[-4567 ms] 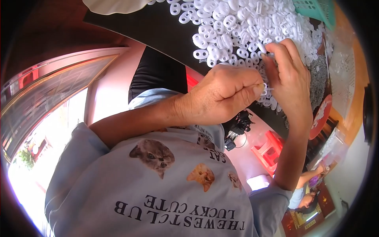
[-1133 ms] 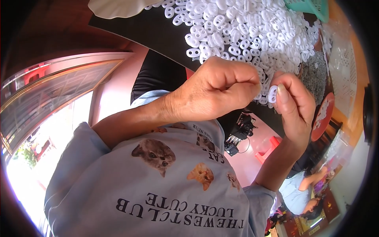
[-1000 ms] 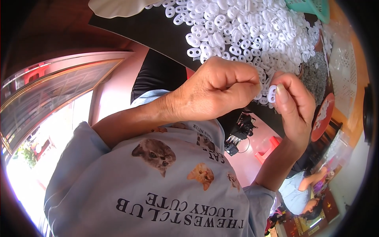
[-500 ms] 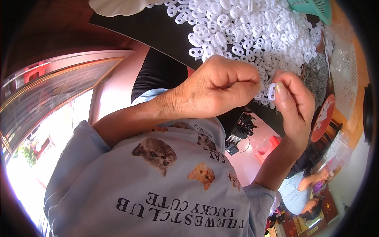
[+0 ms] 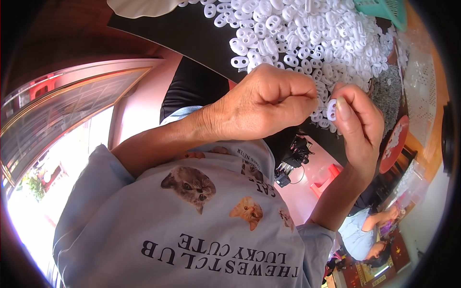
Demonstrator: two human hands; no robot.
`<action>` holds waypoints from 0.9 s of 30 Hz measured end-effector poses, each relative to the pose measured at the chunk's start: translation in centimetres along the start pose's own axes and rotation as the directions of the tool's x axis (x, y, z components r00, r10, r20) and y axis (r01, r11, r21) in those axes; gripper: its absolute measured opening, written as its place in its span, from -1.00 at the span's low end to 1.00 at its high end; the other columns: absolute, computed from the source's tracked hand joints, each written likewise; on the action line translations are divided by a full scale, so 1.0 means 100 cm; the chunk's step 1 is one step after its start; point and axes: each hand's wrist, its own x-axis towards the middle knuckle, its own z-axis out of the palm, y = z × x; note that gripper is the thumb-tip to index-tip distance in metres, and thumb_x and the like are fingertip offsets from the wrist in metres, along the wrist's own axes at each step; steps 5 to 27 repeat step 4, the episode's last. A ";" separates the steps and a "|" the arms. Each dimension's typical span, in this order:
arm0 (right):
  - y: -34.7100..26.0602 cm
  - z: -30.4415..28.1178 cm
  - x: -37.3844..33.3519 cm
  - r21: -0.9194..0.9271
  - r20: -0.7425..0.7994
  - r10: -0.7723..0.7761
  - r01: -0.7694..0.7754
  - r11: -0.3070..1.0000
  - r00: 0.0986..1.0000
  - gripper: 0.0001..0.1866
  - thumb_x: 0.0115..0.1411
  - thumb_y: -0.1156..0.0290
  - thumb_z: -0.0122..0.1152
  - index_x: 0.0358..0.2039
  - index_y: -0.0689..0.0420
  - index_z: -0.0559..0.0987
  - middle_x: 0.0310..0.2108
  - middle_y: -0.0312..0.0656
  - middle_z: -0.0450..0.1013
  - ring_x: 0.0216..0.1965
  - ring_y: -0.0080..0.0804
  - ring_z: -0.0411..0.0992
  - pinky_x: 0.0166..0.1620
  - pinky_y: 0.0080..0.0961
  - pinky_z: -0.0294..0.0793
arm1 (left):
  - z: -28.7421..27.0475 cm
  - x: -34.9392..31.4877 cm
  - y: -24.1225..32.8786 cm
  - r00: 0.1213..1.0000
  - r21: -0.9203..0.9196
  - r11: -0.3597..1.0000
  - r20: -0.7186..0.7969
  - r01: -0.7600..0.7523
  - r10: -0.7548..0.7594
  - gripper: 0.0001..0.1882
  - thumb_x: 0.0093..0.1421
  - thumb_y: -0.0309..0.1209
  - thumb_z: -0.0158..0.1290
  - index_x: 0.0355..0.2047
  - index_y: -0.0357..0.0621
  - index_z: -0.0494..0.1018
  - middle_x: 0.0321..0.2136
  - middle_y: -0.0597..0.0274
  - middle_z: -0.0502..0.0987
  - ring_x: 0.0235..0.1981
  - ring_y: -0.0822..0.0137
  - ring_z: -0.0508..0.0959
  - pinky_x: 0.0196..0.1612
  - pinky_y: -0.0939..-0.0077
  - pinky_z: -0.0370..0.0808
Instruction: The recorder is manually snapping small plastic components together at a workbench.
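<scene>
My right hand (image 5: 359, 117) pinches a small white oval plastic cord lock (image 5: 332, 110) with two holes between thumb and forefinger. Facing it, my left hand (image 5: 271, 102) is closed, thumb pressed against the curled forefinger. What the left fingers hold, if anything, is hidden. A narrow gap lies between the left fingertips and the cord lock. Behind both hands, a large heap of the same white cord locks (image 5: 307, 36) spreads over a black tabletop (image 5: 192, 41).
A green plastic basket (image 5: 384, 12) stands beyond the heap at the right, near a grey cloth (image 5: 385, 89). A red dish (image 5: 394, 144) holds small white pieces. Black cables and adapters (image 5: 293, 161) are below the hands. Another person (image 5: 362, 233) is at lower right.
</scene>
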 end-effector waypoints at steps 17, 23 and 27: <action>0.000 0.000 0.001 0.030 0.014 0.028 -0.029 0.999 1.000 -0.82 0.28 0.42 0.10 -0.41 0.25 0.45 -0.58 -0.40 0.28 -0.53 -0.74 0.14 -0.47 -0.72 0.11 | -0.002 0.001 0.001 1.000 -0.007 1.000 0.006 0.016 -0.016 -0.84 0.26 -0.52 -0.08 -0.46 -0.32 0.37 -0.58 0.33 0.39 -0.52 0.54 0.33 -0.44 0.60 0.29; 0.000 0.000 0.001 0.030 0.014 0.028 -0.029 0.999 1.000 -0.82 0.28 0.42 0.10 -0.41 0.25 0.45 -0.58 -0.40 0.28 -0.53 -0.74 0.14 -0.47 -0.72 0.11 | -0.002 0.001 0.001 1.000 -0.007 1.000 0.006 0.016 -0.016 -0.84 0.26 -0.52 -0.08 -0.46 -0.32 0.37 -0.58 0.33 0.39 -0.52 0.54 0.33 -0.44 0.60 0.29; 0.000 0.000 0.001 0.030 0.014 0.028 -0.029 0.999 1.000 -0.82 0.28 0.42 0.10 -0.41 0.25 0.45 -0.58 -0.40 0.28 -0.53 -0.74 0.14 -0.47 -0.72 0.11 | -0.002 0.001 0.001 1.000 -0.007 1.000 0.006 0.016 -0.016 -0.84 0.26 -0.52 -0.08 -0.46 -0.32 0.37 -0.58 0.33 0.39 -0.52 0.54 0.33 -0.44 0.60 0.29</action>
